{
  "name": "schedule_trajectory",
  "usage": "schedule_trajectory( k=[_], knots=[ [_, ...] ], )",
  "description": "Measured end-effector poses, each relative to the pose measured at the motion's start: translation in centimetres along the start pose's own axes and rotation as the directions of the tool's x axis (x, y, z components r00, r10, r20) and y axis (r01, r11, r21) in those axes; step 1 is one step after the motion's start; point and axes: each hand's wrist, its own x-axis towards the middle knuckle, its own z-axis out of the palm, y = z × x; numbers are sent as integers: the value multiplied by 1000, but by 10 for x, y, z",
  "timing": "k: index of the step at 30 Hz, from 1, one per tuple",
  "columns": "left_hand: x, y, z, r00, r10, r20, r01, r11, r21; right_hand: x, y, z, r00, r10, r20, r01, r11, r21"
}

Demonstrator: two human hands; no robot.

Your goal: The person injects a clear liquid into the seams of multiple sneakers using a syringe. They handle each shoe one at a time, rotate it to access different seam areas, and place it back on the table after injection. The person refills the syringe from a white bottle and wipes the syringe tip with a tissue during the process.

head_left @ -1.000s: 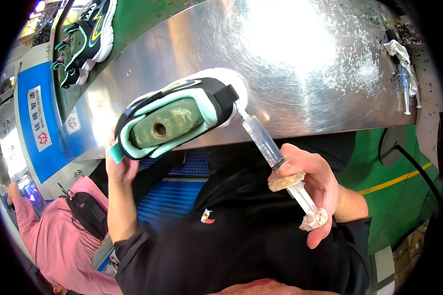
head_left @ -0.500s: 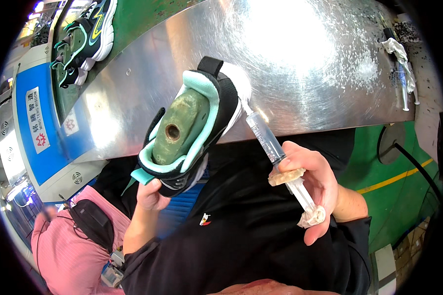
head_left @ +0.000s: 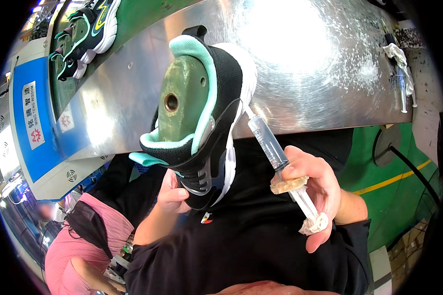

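My left hand (head_left: 174, 192) grips a black sneaker (head_left: 225, 83) by its toe end, and the heel points up and away from me. The shoe has a white sole and a mint-green lining. A green shoe last (head_left: 184, 105) with a round hole fills its opening. In my right hand (head_left: 317, 187) is a clear syringe (head_left: 268, 140), with tape wrapped round its flange and plunger end. My fingers are closed round the flange, and the thumb side rests near the barrel. The syringe tip meets the seam between the sneaker's upper and its white sole.
A shiny metal table (head_left: 147, 69) lies beyond the shoe. More sneakers (head_left: 86, 42) with lasts stand on a green surface at far left. Another syringe with a white rag (head_left: 397, 56) lies at the table's right end. At lower left sits a person in pink (head_left: 88, 241).
The sneaker has turned and moved right and closer, showing more of its side. My left hand has shifted right with it. The syringe tip has moved along the sole's edge from the heel.
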Motion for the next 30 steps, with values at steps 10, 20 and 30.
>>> schedule_trajectory(
  k=[10,20,30],
  knots=[
    [12,-10,14,980,-179,90,188,977,-98,10,-8,9,1000,22,16,-22,1000,-1],
    [24,-11,20,947,-278,164,303,940,-158,18,-18,7,995,77,65,-79,996,34],
    [22,-35,-27,895,-329,301,367,927,-76,1,-66,8,955,273,120,-279,959,40]
  ],
)
